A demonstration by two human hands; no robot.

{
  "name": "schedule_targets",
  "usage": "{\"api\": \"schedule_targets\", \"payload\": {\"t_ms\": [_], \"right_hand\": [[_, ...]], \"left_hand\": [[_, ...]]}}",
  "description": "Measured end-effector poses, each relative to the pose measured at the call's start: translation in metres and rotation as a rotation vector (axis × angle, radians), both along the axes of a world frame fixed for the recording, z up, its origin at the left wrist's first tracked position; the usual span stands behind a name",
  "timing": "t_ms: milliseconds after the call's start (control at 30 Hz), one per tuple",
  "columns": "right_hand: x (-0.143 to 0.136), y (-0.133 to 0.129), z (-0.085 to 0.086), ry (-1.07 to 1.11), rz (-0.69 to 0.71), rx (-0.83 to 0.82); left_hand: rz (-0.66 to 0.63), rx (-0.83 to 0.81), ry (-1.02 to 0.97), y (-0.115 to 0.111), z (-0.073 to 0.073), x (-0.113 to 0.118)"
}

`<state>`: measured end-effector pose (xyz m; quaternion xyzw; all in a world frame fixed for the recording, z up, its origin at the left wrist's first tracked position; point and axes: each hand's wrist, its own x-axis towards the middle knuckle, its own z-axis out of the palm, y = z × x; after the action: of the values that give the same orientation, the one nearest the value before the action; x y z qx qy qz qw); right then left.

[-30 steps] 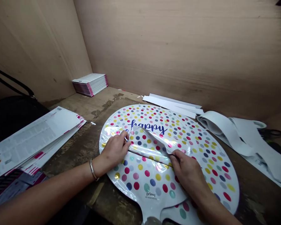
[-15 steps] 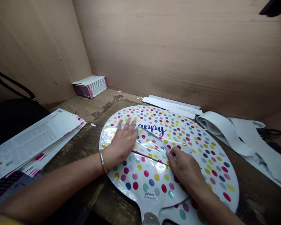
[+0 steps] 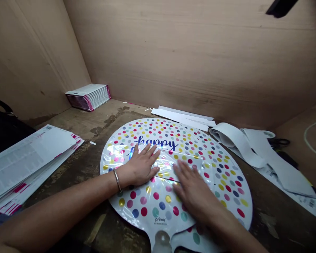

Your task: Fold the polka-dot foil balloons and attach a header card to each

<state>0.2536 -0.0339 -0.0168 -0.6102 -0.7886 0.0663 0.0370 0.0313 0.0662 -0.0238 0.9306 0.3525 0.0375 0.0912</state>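
A flat white balloon with coloured dots, upside-down "happy" lettering and a grey tab at its neck lies in front of me, over another dotted balloon. Part of its shiny film is folded over in a strip across the middle. My left hand, with a bangle at the wrist, rests on the strip's left part, fingers spread. On the strip's right part lies my right hand, its fingers stretched out and slightly blurred. Neither hand grips anything.
At the left lie printed white cards with pink edges. A stack of folded cards stands in the back corner. White paper strips and a curled white band lie behind and right. Wooden panels enclose the table.
My right hand has let go of the film's edge and lies flat with fingers stretched out. The folded strip lies flatter. The view has shifted slightly to the right.
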Motion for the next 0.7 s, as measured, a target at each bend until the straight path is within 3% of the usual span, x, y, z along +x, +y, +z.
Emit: {"api": "schedule_targets", "payload": {"t_ms": [67, 167, 233, 300, 400, 500, 600, 700], "right_hand": [[0.037, -0.004, 0.0, -0.04, -0.201, 0.156], [0.062, 0.004, 0.017, 0.015, -0.213, 0.292], [0.049, 0.023, 0.032, 0.101, -0.151, 0.222], [0.022, 0.051, 0.042, 0.195, -0.119, 0.002], [-0.011, 0.096, 0.047, 0.207, -0.132, -0.136], [-0.018, 0.125, 0.048, 0.207, -0.185, -0.265], [-0.012, 0.128, 0.051, 0.24, -0.246, -0.4], [-0.011, 0.11, 0.051, 0.347, -0.321, -0.462]], "left_hand": [[0.005, -0.012, -0.011, 0.001, -0.001, 0.001], [0.005, -0.02, -0.018, 0.001, -0.001, 0.002], [0.01, -0.014, -0.015, 0.001, 0.0, 0.003], [0.005, -0.006, -0.011, 0.0, 0.002, 0.002], [-0.01, 0.006, -0.012, -0.001, 0.003, 0.001], [-0.023, 0.001, -0.015, 0.001, 0.004, 0.0], [-0.028, 0.02, -0.053, -0.001, 0.01, -0.003], [-0.11, 0.089, -0.181, -0.009, 0.019, -0.007]]}}
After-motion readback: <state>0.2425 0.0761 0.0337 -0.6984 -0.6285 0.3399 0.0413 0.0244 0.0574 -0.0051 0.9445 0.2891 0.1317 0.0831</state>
